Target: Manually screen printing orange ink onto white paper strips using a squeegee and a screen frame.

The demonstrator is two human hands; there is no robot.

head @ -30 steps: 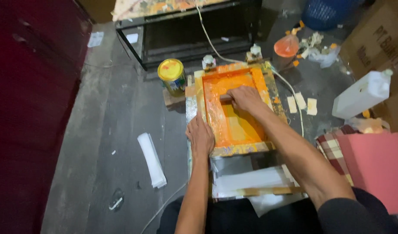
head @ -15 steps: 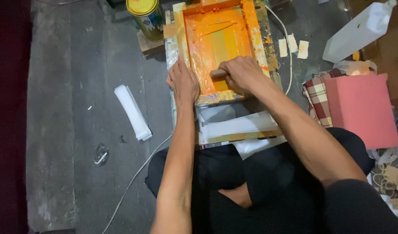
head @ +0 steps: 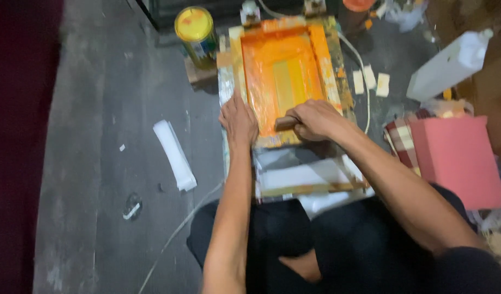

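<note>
An orange-stained printing screen frame [head: 321,54] lies flat on the dark floor in front of my knees. My right hand [head: 314,120] is closed around a wooden-handled squeegee [head: 283,122] at the near end of the orange screen. My left hand [head: 238,121] presses flat on the frame's left near corner. A pale board with white sheets [head: 307,177] lies just below the frame, between it and my legs.
A yellow-lidded tin can [head: 196,32] stands at the frame's far left. A folded white cloth [head: 175,155] lies on the floor to the left. A white plastic jug [head: 446,65], a pink box [head: 457,160] and checked cloth [head: 401,139] sit to the right. A white cord [head: 359,71] runs beside the frame.
My right hand has drawn the squeegee from the far part of the screen down to its near end. My left hand stayed on the frame's left corner. The camera shifted.
</note>
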